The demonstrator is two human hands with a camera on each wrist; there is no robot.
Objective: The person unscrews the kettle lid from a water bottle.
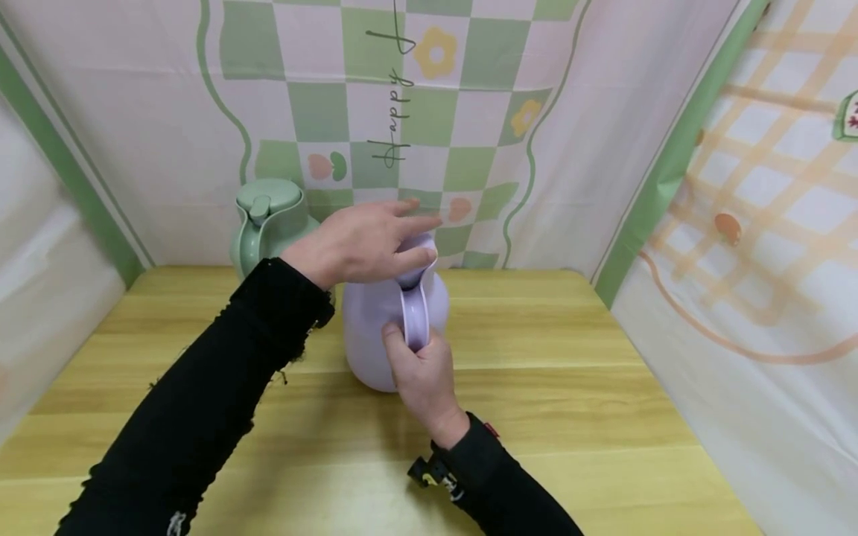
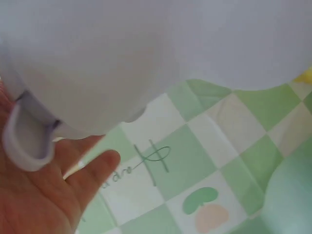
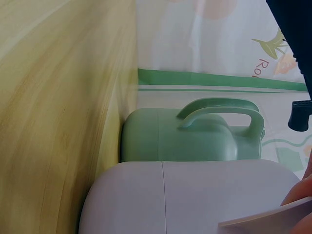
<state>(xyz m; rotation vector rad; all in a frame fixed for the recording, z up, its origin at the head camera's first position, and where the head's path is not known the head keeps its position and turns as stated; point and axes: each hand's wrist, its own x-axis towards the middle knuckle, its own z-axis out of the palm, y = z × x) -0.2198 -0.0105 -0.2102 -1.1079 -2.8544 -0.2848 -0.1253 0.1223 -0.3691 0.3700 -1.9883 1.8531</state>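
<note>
A lavender jug (image 1: 375, 335) stands upright on the wooden table, its handle (image 1: 416, 316) facing me. My right hand (image 1: 425, 372) grips that handle from below, thumb on its left side. Over the jug's top lies my left hand (image 1: 365, 242), palm down with the fingers stretched out; it covers most of the lid. From the left wrist view, a protruding lavender piece (image 2: 29, 139) at the jug's top sits against the left palm (image 2: 34, 204). The right wrist view has the jug's side (image 3: 126, 200) and a few right fingers (image 3: 298, 192) at the handle.
A green jug (image 1: 268, 216) with a lid and handle stands behind and left of the lavender one, close to the back cloth (image 1: 375, 112). Patterned cloth hangs on the left and right sides too. The wooden table (image 1: 570, 387) extends around both jugs.
</note>
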